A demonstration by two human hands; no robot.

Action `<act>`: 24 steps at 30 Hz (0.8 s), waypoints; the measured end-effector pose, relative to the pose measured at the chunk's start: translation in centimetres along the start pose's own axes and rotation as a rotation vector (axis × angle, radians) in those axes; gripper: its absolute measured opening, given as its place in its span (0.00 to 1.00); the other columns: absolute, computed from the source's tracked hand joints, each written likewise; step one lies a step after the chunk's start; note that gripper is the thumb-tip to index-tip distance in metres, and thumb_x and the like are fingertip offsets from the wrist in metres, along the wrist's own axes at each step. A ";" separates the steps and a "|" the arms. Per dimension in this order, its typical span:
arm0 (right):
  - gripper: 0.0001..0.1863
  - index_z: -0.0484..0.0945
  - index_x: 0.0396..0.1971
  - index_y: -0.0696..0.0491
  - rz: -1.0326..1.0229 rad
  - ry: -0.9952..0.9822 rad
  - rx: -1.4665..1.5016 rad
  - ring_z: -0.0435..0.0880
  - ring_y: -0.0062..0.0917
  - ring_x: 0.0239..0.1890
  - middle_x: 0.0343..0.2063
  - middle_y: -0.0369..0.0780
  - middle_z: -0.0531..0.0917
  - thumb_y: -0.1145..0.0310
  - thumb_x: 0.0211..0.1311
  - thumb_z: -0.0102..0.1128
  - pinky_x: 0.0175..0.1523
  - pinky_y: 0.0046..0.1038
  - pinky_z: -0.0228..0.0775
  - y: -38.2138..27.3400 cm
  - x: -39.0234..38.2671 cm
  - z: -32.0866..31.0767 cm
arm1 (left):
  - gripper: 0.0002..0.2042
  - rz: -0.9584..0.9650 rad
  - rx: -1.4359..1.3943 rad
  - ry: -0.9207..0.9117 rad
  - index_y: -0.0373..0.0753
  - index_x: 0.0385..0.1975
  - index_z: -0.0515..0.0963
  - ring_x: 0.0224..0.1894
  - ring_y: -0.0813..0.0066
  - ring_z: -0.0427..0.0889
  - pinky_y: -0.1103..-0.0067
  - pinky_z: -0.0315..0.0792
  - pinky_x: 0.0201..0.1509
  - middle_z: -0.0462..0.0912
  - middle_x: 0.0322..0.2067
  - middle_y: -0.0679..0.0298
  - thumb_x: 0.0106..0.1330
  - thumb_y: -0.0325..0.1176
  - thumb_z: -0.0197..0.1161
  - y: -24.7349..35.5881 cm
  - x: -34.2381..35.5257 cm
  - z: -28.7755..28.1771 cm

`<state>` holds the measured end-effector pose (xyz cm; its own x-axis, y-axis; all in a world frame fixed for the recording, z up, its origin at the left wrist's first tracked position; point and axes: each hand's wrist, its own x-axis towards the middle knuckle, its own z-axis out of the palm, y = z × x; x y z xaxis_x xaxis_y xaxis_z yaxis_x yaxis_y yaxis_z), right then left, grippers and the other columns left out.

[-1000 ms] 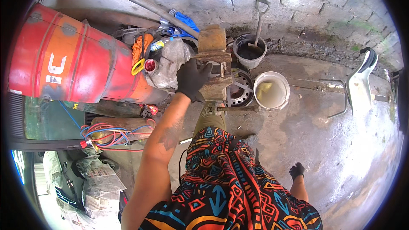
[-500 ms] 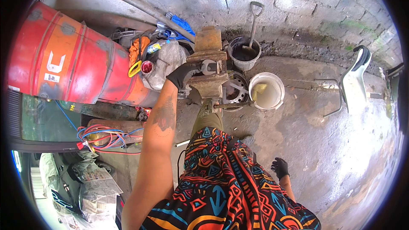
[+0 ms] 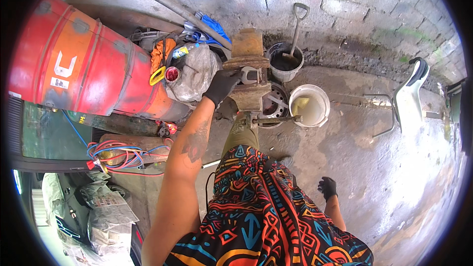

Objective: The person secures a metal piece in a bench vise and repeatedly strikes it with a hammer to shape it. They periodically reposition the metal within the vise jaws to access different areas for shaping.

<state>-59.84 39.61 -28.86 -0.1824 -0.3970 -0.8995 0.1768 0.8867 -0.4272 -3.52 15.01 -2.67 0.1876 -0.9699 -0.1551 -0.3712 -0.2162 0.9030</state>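
A red steel drum [image 3: 101, 69] with an orange band; a black shirt [image 3: 268, 212] — printed with red, orange, yellow and turquoise arrows and diamonds; left hand [image 3: 222, 86] and right hand [image 3: 327, 187] gloved in black; a rusty-brown bench vise [image 3: 248, 98]; red and blue hoses [image 3: 125, 155].

My left grip hides much of its own work.
My black-gloved left grip [image 3: 221, 87] covers the left part of the grey metal, spanner-like piece [image 3: 250, 75] at the rusty brown metal vise [image 3: 248, 45], and its fingertips are too obscured to tell how they close. My black shirt with bright zigzag patterns [image 3: 261, 207] hides most of the arm above my black-gloved right grip [image 3: 327, 187]; the lower edge cuts the shirt off. The vise covers part of the grey steel wheel [image 3: 282, 110]. Dark contents bury the blade of the grey-handled shovel [image 3: 296, 34]. The yellowish lump [image 3: 301, 103] inside the white plastic bucket [image 3: 325, 99] is blurred.
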 end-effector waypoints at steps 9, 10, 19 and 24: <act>0.13 0.80 0.46 0.60 -1.263 -0.163 -0.482 0.85 0.31 0.37 0.37 0.45 0.85 0.70 0.67 0.56 0.42 0.30 0.74 -20.7 -13.4 15.8 | 0.10 0.551 0.317 0.667 0.35 0.40 0.79 0.43 0.58 0.81 0.69 0.73 0.50 0.81 0.36 0.57 0.65 0.33 0.63 0.3 -7.3 3.8; 0.12 0.81 0.45 0.59 -1.372 -0.177 -0.539 0.85 0.36 0.39 0.37 0.47 0.85 0.71 0.66 0.55 0.44 0.33 0.75 -23.5 -18.1 17.6 | 0.09 0.691 0.412 0.638 0.37 0.40 0.79 0.45 0.57 0.80 0.67 0.72 0.52 0.81 0.37 0.58 0.63 0.32 0.64 1.9 -8.7 4.7; 0.18 0.79 0.49 0.56 -0.931 -0.652 -0.214 0.84 0.28 0.36 0.35 0.40 0.84 0.58 0.73 0.51 0.40 0.29 0.75 -25.6 -16.7 25.3 | 0.11 1.003 0.271 0.105 0.40 0.40 0.78 0.46 0.56 0.77 0.64 0.70 0.52 0.78 0.42 0.58 0.59 0.35 0.65 7.0 -13.2 12.2; 0.25 0.78 0.52 0.55 -0.729 -0.428 0.100 0.82 0.22 0.32 0.35 0.39 0.83 0.48 0.75 0.45 0.39 0.26 0.77 -21.9 -12.3 20.2 | 0.16 1.072 0.162 0.081 0.39 0.38 0.78 0.45 0.55 0.78 0.64 0.70 0.51 0.79 0.41 0.56 0.60 0.44 0.65 13.1 -9.5 12.6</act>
<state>-41.95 20.30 -10.24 0.0940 -0.9341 -0.3444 0.2450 0.3570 -0.9014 -21.58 20.00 5.56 -0.2482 -0.6539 0.7147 -0.4924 0.7206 0.4882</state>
